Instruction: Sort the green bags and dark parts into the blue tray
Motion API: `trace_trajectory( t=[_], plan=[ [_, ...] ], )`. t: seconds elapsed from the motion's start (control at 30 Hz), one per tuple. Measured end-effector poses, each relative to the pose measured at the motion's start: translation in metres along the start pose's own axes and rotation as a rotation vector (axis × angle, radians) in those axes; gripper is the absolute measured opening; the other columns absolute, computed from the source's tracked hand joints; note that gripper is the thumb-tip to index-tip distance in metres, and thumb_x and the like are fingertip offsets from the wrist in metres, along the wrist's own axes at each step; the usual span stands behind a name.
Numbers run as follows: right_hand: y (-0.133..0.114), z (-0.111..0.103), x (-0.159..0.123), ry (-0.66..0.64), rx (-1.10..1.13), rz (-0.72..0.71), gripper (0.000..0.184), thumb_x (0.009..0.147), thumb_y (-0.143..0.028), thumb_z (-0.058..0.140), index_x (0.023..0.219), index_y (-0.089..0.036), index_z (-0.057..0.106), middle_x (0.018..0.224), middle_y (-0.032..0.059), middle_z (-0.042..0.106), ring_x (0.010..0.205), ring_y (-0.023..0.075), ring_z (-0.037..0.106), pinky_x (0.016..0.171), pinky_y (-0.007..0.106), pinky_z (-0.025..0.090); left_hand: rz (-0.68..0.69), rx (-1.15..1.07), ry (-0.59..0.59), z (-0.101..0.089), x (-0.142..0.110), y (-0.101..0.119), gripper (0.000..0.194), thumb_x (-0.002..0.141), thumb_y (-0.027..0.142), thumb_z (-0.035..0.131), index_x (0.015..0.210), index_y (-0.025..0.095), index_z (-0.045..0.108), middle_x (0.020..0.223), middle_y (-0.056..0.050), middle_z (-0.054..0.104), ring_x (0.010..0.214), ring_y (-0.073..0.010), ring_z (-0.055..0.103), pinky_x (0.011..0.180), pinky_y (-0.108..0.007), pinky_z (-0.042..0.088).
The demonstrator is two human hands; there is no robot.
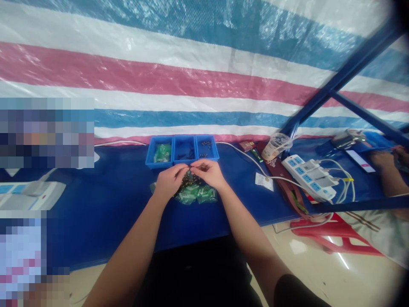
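My left hand (pixel 170 181) and my right hand (pixel 208 172) meet fingertip to fingertip over the blue table (pixel 105 213). Both are closed in a pinch, and whatever sits between the fingers is too small to name. Below them lies a pile of small dark and brassy parts (pixel 184 182), partly covered by my hands. Green clear-wrapped packets (pixel 191 194) spread along the near side of the pile. Just beyond my hands stand three joined blue bins: the left bin (pixel 149 158) has a green packet, the middle bin (pixel 184 161) dark pieces, the right bin (pixel 213 154) small metallic parts.
To the right are a clear plastic cup (pixel 276 146), a small white packet (pixel 264 181), a brown strap (pixel 286 187) and a power strip (pixel 308 178) with cables. A blue metal frame (pixel 338 85) rises there. Another person's arm (pixel 391 175) rests beyond it, near a phone (pixel 360 161).
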State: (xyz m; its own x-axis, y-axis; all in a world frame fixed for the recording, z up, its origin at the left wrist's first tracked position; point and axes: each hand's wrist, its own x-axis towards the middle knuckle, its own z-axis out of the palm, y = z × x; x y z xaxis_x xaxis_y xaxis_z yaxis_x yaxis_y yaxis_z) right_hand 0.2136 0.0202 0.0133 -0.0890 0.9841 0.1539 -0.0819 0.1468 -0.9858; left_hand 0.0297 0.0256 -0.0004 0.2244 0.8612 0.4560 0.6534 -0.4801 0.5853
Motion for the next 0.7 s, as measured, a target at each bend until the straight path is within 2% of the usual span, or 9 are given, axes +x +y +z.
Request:
trace_trajectory(
  t=[0.17,0.27,0.47,0.6,0.7],
  plan=[
    [0.0011,-0.0007,0.0006,0.004,0.024,0.014,0.03,0.069,-0.042,0.079,0.086,-0.019,0.071,0.078,0.0034,0.073,0.07,0.0174,0.071,0.07,0.031,0.058,-0.019,-0.022,0.047,0.0006,-0.0001,0.002,0.029,0.092,0.043,0.056,0.104,0.023,0.072,0.085,0.0,0.075,0.068,-0.0119,0.066,0.07,-0.021,0.05],
    [0.0029,-0.0009,0.0006,0.004,0.03,0.008,0.029,0.069,-0.041,0.08,0.086,-0.019,0.071,0.078,0.0033,0.073,0.069,0.0172,0.071,0.069,0.031,0.058,0.001,-0.025,0.065,0.0005,0.0002,0.0024,0.028,0.092,0.041,0.055,0.102,0.021,0.072,0.084,-0.001,0.074,0.068,-0.0118,0.066,0.07,-0.021,0.05],
    [0.0067,-0.0002,-0.0005,-0.021,0.008,-0.003,0.03,0.07,-0.04,0.079,0.091,-0.019,0.071,0.08,0.0034,0.073,0.072,0.0175,0.071,0.07,0.031,0.058,-0.002,0.002,0.026,-0.0023,0.0003,0.002,0.029,0.094,0.041,0.052,0.102,0.023,0.072,0.091,-0.001,0.075,0.074,-0.0136,0.068,0.073,-0.022,0.049],
    [0.0086,-0.0007,-0.0004,-0.013,-0.02,-0.014,0.03,0.071,-0.041,0.078,0.089,-0.018,0.07,0.082,0.0047,0.073,0.071,0.0177,0.071,0.068,0.031,0.057,-0.009,0.018,-0.009,-0.0036,0.0001,0.002,0.032,0.095,0.043,0.048,0.102,0.022,0.071,0.087,-0.001,0.075,0.067,-0.0124,0.065,0.069,-0.021,0.048],
    [0.0059,-0.0013,-0.0008,-0.013,-0.051,-0.018,0.035,0.071,-0.043,0.078,0.095,-0.019,0.071,0.084,0.0043,0.073,0.072,0.0171,0.07,0.07,0.031,0.057,-0.018,0.036,-0.018,-0.0036,0.0003,0.0015,0.032,0.095,0.044,0.048,0.102,0.022,0.071,0.085,-0.001,0.074,0.066,-0.0123,0.065,0.067,-0.021,0.047]
  ],
)
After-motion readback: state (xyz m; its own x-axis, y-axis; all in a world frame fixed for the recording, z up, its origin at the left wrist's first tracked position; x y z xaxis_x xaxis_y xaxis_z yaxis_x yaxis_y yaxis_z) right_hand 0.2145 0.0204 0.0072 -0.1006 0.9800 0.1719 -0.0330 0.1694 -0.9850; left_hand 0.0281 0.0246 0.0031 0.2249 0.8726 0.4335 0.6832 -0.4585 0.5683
